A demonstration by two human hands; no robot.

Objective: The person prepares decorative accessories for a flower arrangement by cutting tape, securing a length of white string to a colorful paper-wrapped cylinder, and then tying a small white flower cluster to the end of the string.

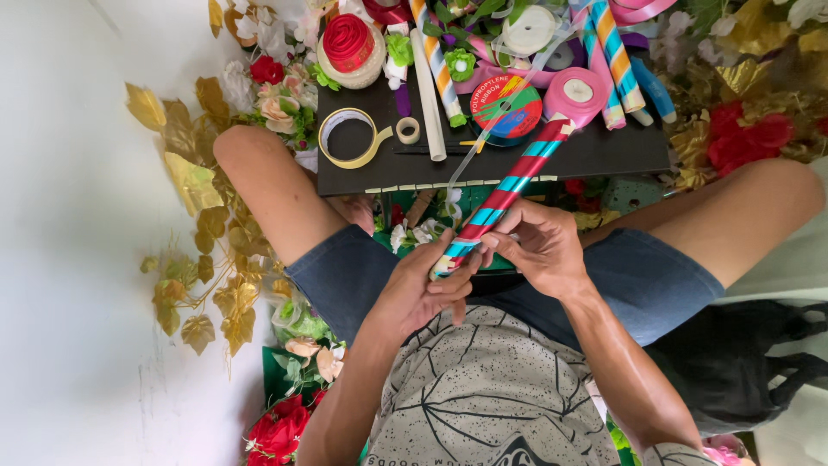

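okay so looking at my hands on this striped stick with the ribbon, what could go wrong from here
The clear ribbon runs loose from the spools to the striped stick; it may slacken or twist where the left hand and right hand pinch the near end. The stick's far end rests by the pink ribbon spool, so turning it could nudge that spool or the tape roll off the crowded black board.

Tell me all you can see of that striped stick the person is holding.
The striped stick is a long thin rod wound in slanting bands of red, teal and silver that look like shiny ribbon. It lies slanted, its near end over the lap, its far end reaching the black table by a pink ribbon roll. The left hand grips the near end, where the bands look pale; the right hand pinches it just above. A clear strip trails alongside.
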